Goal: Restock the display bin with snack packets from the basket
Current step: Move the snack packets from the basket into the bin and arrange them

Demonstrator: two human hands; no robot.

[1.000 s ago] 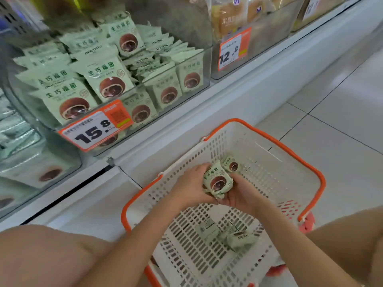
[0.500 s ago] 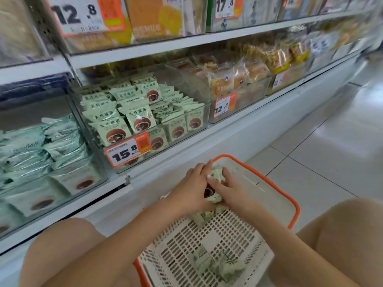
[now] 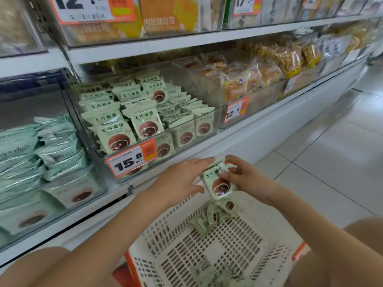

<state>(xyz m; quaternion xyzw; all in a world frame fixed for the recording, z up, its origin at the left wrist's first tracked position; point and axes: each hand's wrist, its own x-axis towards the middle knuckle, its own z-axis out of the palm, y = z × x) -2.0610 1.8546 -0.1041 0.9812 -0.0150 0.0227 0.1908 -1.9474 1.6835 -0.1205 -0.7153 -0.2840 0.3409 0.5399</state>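
Observation:
A stack of pale green snack packets (image 3: 220, 183) with a brown round picture is held between both hands above the white basket (image 3: 238, 251) with orange rim. My right hand (image 3: 246, 179) pinches the stack from the right with thumb on its front. My left hand (image 3: 182, 179) lies against the stack's left side with fingers stretched along its top. More packets (image 3: 209, 220) hang or lie below the stack in the basket, and a few (image 3: 226, 276) lie near its front. The clear display bin (image 3: 214, 121) on the shelf ahead holds several matching packets (image 3: 145, 123) behind a 15.8 price tag (image 3: 130, 160).
A clear bin of teal packets (image 3: 41, 154) stands to the left, a bin of bread packs (image 3: 244, 85) with a 12.8 tag to the right. The upper shelf (image 3: 165, 43) overhangs the bins. White tiled floor (image 3: 331, 162) lies to the right. My knees flank the basket.
Both hands have lifted the packet stack up out of the basket toward the shelf. The view has tilted up, so the bins and upper shelf now show.

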